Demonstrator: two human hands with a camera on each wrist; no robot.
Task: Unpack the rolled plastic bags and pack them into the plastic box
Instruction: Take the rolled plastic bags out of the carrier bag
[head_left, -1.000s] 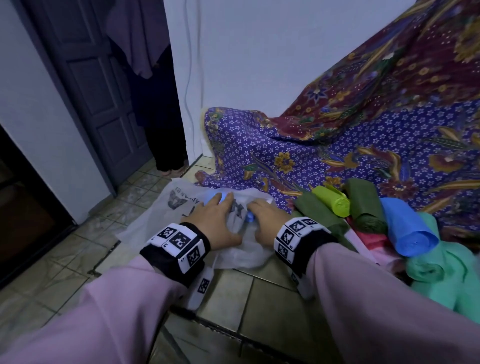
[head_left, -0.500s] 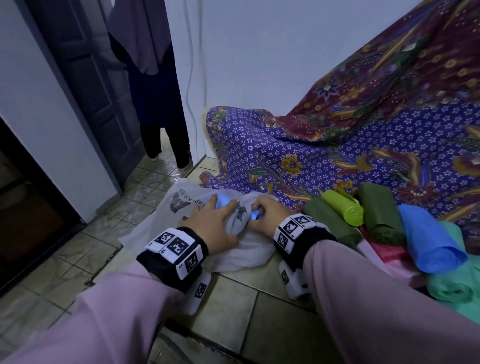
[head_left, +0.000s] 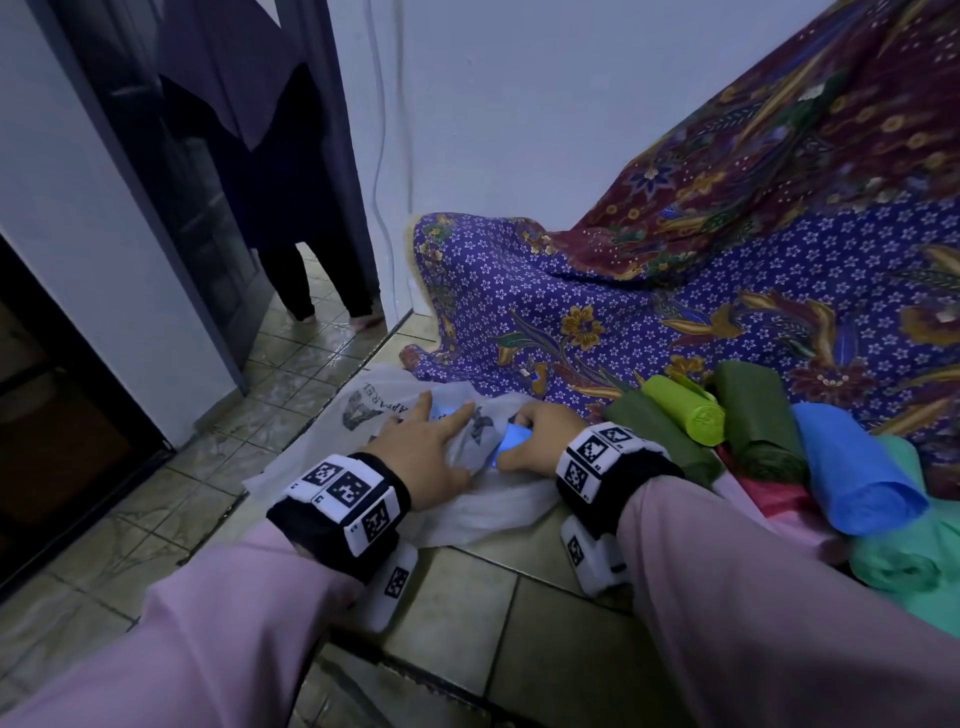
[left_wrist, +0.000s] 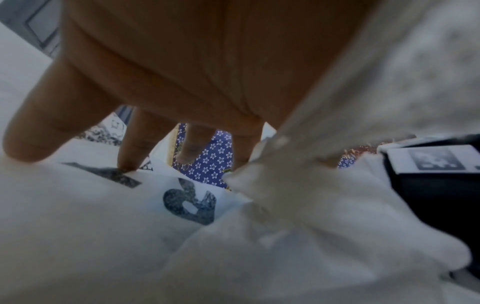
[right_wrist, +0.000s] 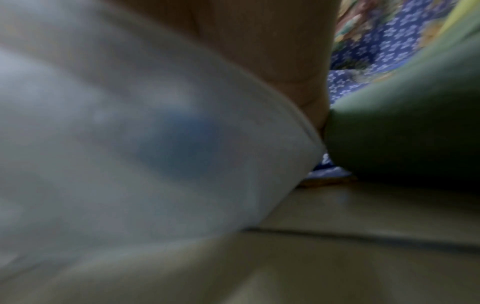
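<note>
A blue rolled plastic bag (head_left: 511, 436) lay half inside the thin white printed carrier bag (head_left: 483, 499), grasped by the right hand (head_left: 540, 441). The left hand (head_left: 421, 452) pressed flat on the carrier, fingers straight. Risk judged: the film tearing or dragging along if pulled hard. No plastic box was seen.

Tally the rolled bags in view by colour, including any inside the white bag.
dark green rolls: 2
lime roll: 1
blue rolls: 2, one in white bag
teal rolls: at least 1
pink, red plastic: buried, uncountable
Total: at least 6
</note>
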